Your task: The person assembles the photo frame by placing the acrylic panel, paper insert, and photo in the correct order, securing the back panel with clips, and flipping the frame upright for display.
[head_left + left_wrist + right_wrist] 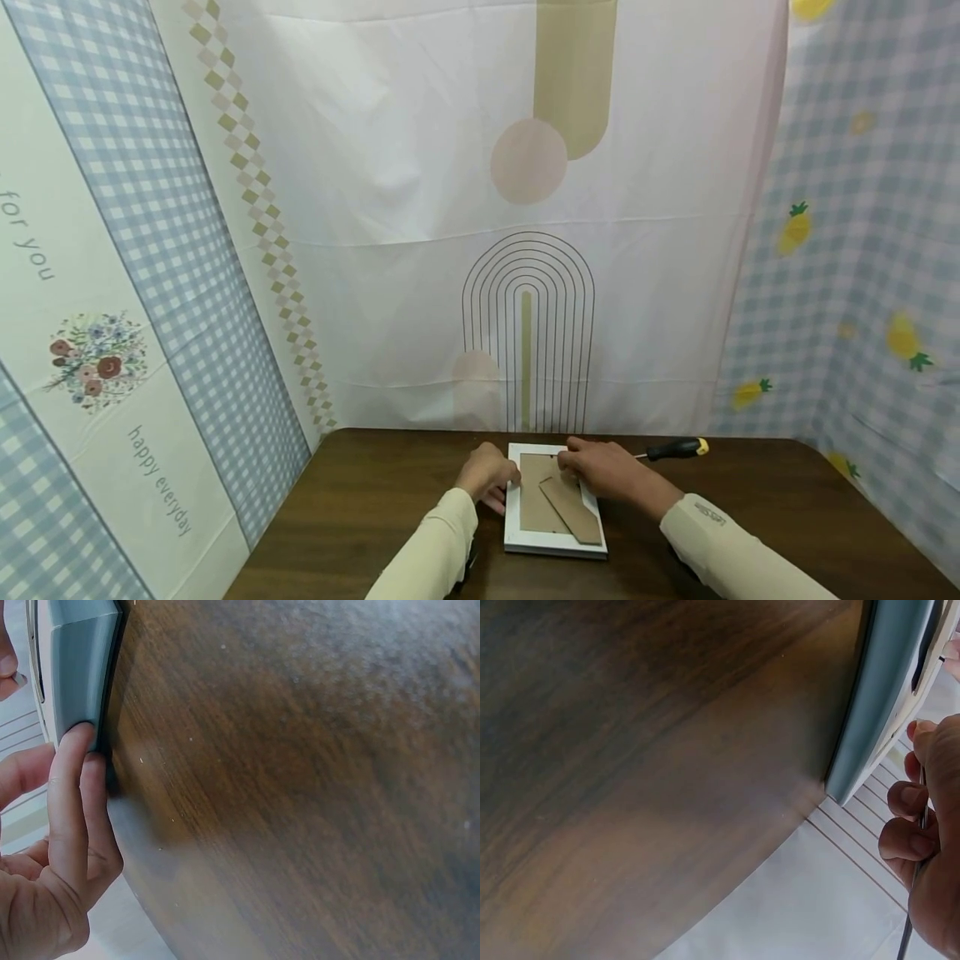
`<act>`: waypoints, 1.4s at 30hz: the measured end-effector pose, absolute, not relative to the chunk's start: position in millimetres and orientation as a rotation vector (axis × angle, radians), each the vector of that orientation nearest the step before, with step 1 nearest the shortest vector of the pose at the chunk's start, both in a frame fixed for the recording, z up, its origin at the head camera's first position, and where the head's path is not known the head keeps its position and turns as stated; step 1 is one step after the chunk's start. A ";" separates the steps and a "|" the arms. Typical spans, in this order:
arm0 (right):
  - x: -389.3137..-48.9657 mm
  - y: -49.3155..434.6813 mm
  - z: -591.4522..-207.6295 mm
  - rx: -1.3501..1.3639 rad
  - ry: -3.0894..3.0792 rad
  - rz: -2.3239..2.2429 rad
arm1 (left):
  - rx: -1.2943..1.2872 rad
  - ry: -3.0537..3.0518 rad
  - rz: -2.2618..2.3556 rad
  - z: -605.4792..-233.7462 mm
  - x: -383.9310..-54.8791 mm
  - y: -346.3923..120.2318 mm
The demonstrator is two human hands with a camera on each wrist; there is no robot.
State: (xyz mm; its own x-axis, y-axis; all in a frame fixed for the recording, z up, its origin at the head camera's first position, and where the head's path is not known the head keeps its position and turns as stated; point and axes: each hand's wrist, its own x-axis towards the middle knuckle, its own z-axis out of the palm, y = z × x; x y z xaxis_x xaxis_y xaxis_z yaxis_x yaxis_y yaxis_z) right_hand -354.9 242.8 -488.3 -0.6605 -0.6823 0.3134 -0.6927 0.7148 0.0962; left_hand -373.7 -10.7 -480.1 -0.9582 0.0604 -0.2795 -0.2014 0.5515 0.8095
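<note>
A white picture frame (513, 521) lies face down on the table, showing its brown backing board (532, 510) and slanted stand leg (573, 512). At the frame's left edge, my left hand (487, 472) grips the rim. In the left wrist view its fingertips (77, 739) press the blue-grey side of the frame. My right hand (603, 468) is over the frame's upper right part, its fingertips near the edge of the backing. It holds a screwdriver (675, 449) by the thin metal shaft, the black and yellow handle pointing right. The fingers hide the screwdriver's tip.
The dark wooden table (375, 492) extends to both sides of the frame. Behind it hangs a white patterned cloth (390, 333), close to the table's far edge. Checked cloths (787, 333) hang at the sides.
</note>
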 end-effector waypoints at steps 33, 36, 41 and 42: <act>-318.5 215.2 -475.4 1.098 -2.646 0.115 | -0.077 2.510 1.355 -474.4 -371.5 -12.3; -314.3 213.5 -474.6 1.101 -2.636 0.101 | -0.080 2.511 1.348 -476.2 -371.5 -11.9; -307.1 211.3 -472.4 1.099 -2.650 0.110 | -0.076 2.507 1.355 -477.3 -371.2 -12.0; -306.1 210.8 -472.2 1.097 -2.660 0.120 | -0.075 2.504 1.358 -476.9 -371.2 -12.1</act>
